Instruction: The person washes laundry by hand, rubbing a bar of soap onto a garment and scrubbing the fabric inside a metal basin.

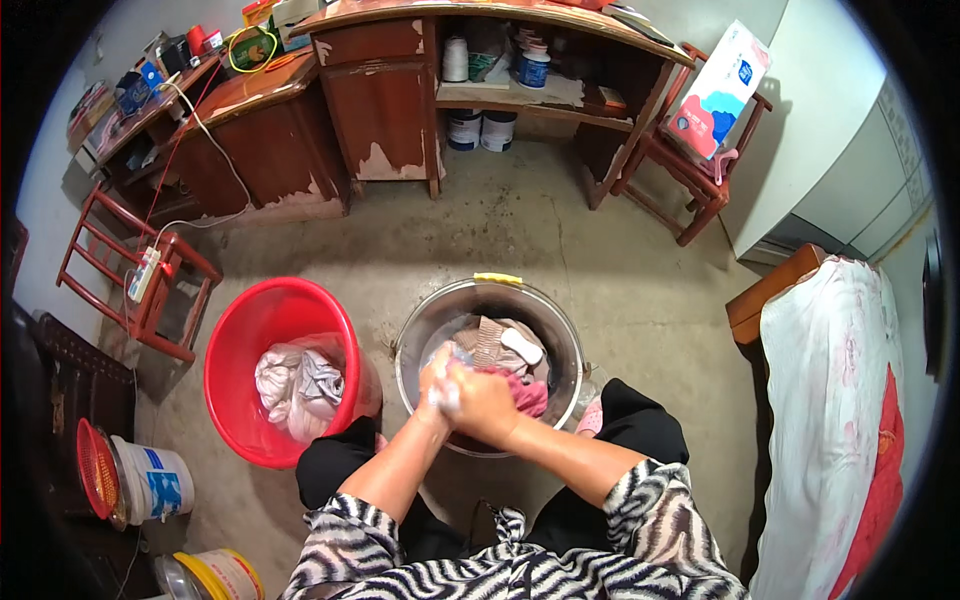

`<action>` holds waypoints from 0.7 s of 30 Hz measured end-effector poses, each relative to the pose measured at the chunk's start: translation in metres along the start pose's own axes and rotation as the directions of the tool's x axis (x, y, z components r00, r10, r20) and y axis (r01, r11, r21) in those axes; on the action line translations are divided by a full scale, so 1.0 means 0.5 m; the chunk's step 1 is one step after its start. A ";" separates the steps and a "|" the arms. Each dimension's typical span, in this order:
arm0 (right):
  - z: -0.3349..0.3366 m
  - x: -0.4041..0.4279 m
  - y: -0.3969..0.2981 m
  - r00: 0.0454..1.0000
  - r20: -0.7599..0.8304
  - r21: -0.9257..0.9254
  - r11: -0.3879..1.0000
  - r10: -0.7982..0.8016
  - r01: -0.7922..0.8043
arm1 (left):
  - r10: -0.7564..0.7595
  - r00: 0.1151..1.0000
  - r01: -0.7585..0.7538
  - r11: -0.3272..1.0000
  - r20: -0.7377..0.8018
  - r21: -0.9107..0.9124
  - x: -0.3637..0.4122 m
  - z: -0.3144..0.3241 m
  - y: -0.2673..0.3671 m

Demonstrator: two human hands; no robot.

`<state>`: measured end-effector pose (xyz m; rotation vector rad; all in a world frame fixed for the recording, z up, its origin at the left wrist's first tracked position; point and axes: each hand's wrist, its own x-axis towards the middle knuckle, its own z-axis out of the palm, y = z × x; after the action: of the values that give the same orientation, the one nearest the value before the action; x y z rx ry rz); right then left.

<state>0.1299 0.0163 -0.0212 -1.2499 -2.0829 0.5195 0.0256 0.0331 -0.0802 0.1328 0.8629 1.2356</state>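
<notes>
My left hand (432,384) and my right hand (484,405) press together over a round metal tub (574,394) in front of me. White suds coat the fingers. A dark pink cloth (531,395) is gripped between both hands, and its loose part hangs down into the tub beside my right hand. Inside the tub, beige clothing (484,339) is heaped, with a white bar (522,346), which looks like soap, resting on it. To the left of the tub stands a red plastic basin (217,375) containing pale wet laundry (300,382).
A red wooden stool-chair (161,300) bears a power strip (144,274) with a trailing cable. Worn wooden desks (375,105) line the far wall. White buckets (154,480) stand at lower left. A draped bed or bench (817,420) is at right, and a chair (682,176) holds a tissue pack.
</notes>
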 end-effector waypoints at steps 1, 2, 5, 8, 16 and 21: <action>0.002 -0.008 -0.018 0.993 0.017 0.000 0.993 -0.117 0.117 | -0.044 0.999 0.045 0.999 -0.029 0.019 0.018 -0.029 -0.005; 0.003 -0.010 -0.013 0.992 -0.015 0.017 0.992 -0.125 0.125 | -0.097 0.994 0.098 0.995 -0.045 0.034 0.039 -0.049 -0.014; -0.002 0.002 0.044 0.995 0.094 -0.075 0.997 -0.023 0.030 | 0.075 0.996 -0.079 0.993 -0.056 -0.087 0.017 0.002 -0.047; 0.005 0.021 0.163 0.948 0.040 0.140 0.937 0.317 -0.319 | 0.120 0.991 -0.104 0.968 -0.053 0.230 -0.055 0.106 -0.020; -0.119 0.061 0.148 0.911 0.388 0.435 0.845 0.136 -0.312 | 0.483 0.825 -0.550 0.564 0.295 0.616 -0.104 0.119 0.122; -0.161 0.079 0.115 0.870 0.467 0.792 0.363 0.157 -0.490 | 0.397 0.802 -0.595 0.594 0.446 0.542 -0.141 0.127 0.153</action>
<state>0.2090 0.0785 0.0131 -0.8884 -1.2823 1.8639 0.0028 0.0225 0.0390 1.1955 1.0163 1.3259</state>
